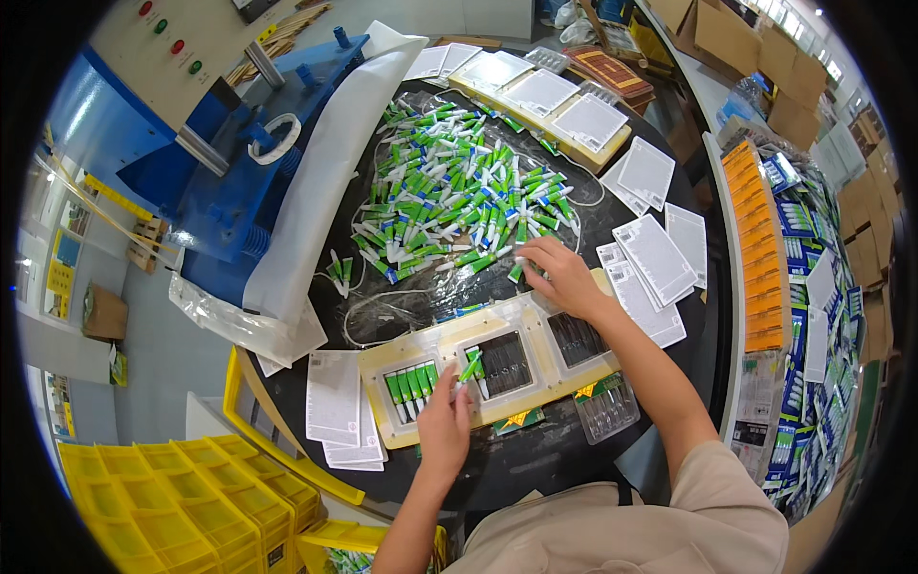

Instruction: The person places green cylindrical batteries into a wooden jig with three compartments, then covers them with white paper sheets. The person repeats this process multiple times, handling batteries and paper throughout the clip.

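Grey floor at the room's left; cardboard boxes piled far right. Blue machine stands far left, white sheeting along its right side. Black desk fills the middle, curved at the edge, glossy in patches. Yellow crates near left; blister-packed goods heaped beyond the desk's right edge.

On the desk, far side: loose heap of green-and-white tubes. Near side: cream three-window fixture, lying slantwise. White printed cards overlap at right, more at the fixture's left end. Clear blister tray just beside its near right edge.

Left hand over the fixture, fingers nearly together on a small tube at the left end of the middle window. Right hand at the heap's near right edge, fingers curled, slightly parted; cannot tell whether they grip anything.

Left window carries a row of tubes; middle one barely begun. Step in hand, my reading: seating tubes slot by slot. Next move probably calls for laying this one flat, aligned with its neighbours.
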The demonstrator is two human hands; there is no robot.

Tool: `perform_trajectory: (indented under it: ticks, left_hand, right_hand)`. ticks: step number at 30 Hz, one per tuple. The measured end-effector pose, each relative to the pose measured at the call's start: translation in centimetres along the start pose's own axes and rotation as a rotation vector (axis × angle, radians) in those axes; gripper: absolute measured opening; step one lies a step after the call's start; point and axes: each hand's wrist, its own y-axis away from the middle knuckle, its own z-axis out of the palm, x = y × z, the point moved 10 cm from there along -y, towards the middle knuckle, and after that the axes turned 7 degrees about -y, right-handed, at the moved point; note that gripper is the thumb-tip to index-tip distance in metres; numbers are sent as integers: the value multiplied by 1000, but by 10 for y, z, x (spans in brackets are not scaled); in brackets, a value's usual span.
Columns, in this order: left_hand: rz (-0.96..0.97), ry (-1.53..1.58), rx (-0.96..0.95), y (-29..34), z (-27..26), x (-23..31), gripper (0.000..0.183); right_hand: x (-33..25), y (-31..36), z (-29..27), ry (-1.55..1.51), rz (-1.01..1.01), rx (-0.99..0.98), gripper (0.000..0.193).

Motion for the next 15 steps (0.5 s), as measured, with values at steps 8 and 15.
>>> perform_trajectory:
  ticks: [8,15]
  left_hand:
    - [641,-467,330,14,29,59,18]
    - [590,-617,307,17,41,49,30]
  right_hand:
    - [-35,44,-49,-206,192,215,24]
    - [-104,96,-20,-261,40,147,30]
